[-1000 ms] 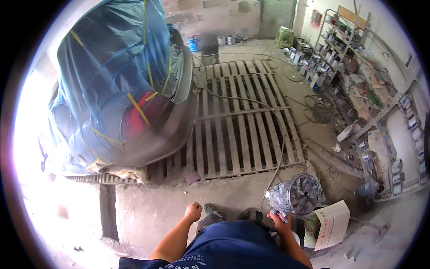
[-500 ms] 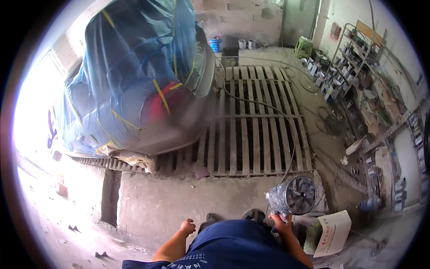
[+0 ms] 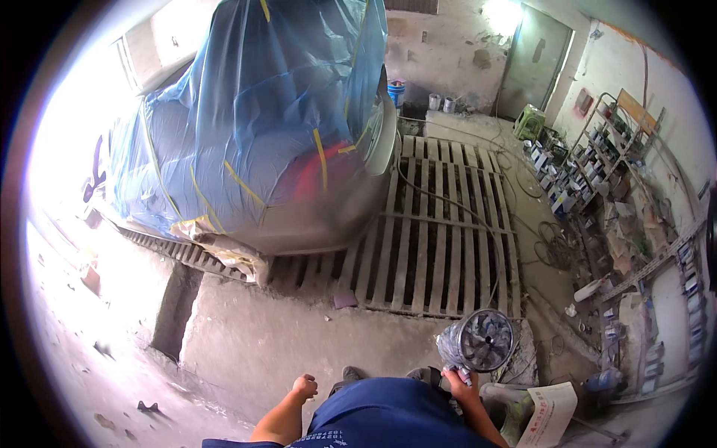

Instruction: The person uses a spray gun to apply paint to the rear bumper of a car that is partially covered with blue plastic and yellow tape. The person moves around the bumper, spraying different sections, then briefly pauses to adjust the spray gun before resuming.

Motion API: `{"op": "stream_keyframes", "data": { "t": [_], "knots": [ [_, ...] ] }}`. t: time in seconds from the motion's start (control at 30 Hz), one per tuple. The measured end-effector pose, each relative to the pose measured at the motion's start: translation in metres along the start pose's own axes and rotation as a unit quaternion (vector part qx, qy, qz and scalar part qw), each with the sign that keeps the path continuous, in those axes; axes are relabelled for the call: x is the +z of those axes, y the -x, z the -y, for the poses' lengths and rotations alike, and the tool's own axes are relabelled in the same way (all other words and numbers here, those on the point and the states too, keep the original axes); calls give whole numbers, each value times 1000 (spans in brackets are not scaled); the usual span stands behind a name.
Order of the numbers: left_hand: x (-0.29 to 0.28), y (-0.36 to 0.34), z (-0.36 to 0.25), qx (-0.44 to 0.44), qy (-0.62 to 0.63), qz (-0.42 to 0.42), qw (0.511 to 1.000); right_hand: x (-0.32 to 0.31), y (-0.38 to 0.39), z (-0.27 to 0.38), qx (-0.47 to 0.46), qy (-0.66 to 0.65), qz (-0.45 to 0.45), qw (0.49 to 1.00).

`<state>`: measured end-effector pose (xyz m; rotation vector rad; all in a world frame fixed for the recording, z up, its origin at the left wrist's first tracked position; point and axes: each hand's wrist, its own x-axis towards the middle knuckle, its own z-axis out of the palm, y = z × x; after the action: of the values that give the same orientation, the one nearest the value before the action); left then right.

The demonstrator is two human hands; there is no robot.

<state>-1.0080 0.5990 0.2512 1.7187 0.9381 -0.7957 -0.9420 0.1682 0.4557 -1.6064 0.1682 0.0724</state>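
My right hand is closed round the handle of a spray gun, low at the right front of my body. The gun's paint-smeared cup rises above the hand, its round lid with a dark hole in the middle turned up. My left hand hangs at my left side, fingers curled, with nothing seen in it. Ahead to the left stands a car draped in blue plastic film held by yellow tape. Its red tail light shows through the film, above the bare, dull bumper.
A slatted floor grating lies beside the car, with an air hose across it. Along the right wall stands a rack of cans. A printed white box sits near my right arm; a floor trench runs at left.
The view has shifted, so the car and grating sit further right and lower. My right hand and the spray gun have moved slightly left and toward me. My left hand still hangs free.
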Motion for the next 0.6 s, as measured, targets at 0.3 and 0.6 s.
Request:
{"op": "stream_keyframes", "data": {
  "t": [0.3, 0.6],
  "knots": [
    [-54, -73, 83, 259, -620, 44, 739, 41, -4, 16, -79, 28, 23, 996],
    [-2, 30, -87, 142, -308, -55, 939, 8, -4, -21, -136, 230, 62, 962]
  ]
}}
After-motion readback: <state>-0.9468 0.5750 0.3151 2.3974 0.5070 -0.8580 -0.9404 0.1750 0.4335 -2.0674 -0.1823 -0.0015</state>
